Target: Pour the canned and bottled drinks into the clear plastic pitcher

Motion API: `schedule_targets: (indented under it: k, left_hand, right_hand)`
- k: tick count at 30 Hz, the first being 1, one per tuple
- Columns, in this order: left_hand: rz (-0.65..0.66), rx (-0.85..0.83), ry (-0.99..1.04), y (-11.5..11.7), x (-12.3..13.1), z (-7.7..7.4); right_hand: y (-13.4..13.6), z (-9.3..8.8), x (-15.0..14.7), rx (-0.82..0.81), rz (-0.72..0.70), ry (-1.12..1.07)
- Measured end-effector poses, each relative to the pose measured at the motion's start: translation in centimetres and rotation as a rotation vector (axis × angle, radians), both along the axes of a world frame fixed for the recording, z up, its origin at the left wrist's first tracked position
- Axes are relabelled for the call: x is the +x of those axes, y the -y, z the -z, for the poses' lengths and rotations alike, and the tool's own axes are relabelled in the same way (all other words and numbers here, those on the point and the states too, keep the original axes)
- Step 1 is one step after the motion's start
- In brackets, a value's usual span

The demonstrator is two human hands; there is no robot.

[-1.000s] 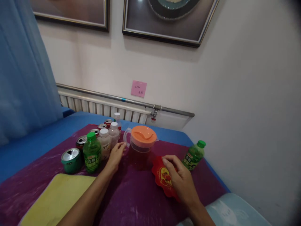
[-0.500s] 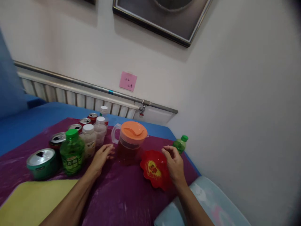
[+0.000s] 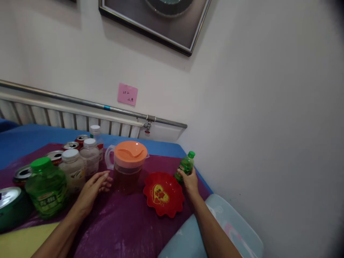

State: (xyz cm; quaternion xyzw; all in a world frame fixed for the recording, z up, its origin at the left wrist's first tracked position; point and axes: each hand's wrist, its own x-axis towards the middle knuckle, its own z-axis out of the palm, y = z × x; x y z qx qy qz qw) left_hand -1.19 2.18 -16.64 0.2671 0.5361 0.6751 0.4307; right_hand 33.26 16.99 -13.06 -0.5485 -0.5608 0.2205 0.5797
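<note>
My right hand (image 3: pixel 191 182) is wrapped round the lower part of a small green bottle (image 3: pixel 186 166) with a green cap, standing at the table's far right edge. Just left of it lies a red scalloped plate (image 3: pixel 163 194) with a heart picture. My left hand (image 3: pixel 94 186) rests flat on the purple cloth (image 3: pixel 129 229), fingers stretched out, beside a clear pitcher (image 3: pixel 128 165) with an orange lid and reddish-brown drink inside.
Left of my left hand stand a large green bottle (image 3: pixel 47 187), two white-capped bottles (image 3: pixel 80 163), several opened cans (image 3: pixel 71 145) and a green tin (image 3: pixel 9 208). A yellow pad (image 3: pixel 16 243) lies at the front left. A wall and radiator (image 3: pixel 67 120) close the far side.
My right hand left the red plate, moved right and closed on the small green bottle. My left hand stayed by the pitcher. The view turned to the right.
</note>
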Motion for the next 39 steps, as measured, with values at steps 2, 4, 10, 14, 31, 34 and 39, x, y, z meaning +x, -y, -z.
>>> schedule_targets:
  k: [2, 4, 10, 14, 31, 34, 39]
  left_hand:
    - [-0.010, 0.029, -0.050, 0.2, 0.1, -0.2]
    - [-0.047, 0.070, -0.102, 0.7, 0.5, -1.1]
    - [0.021, 0.305, -0.510, 4.5, 4.7, -7.9]
    - [0.270, 0.482, -0.836, 7.4, 7.5, -11.7]
    - [0.571, -0.153, -1.269, 11.9, 4.8, -6.3]
    - [0.631, -0.262, -1.253, 11.3, 4.9, -3.9]
    - [0.363, -0.197, -0.963, 10.3, 3.8, -4.2]
  right_hand:
    - [0.0, -0.5, -0.1, -0.021, 0.016, 0.000]
    - [0.8, -1.6, 0.0, -0.024, 0.032, -0.003]
    - [8.6, -5.6, -0.9, 0.213, -0.150, 0.442]
    - [14.1, -5.8, -2.8, 0.392, -0.407, 0.743]
    - [16.2, -3.0, -2.7, 0.372, -0.377, 0.854]
    - [16.2, -2.7, -2.5, 0.351, -0.355, 0.844]
    - [15.9, -2.9, -2.4, 0.321, -0.277, 0.722]
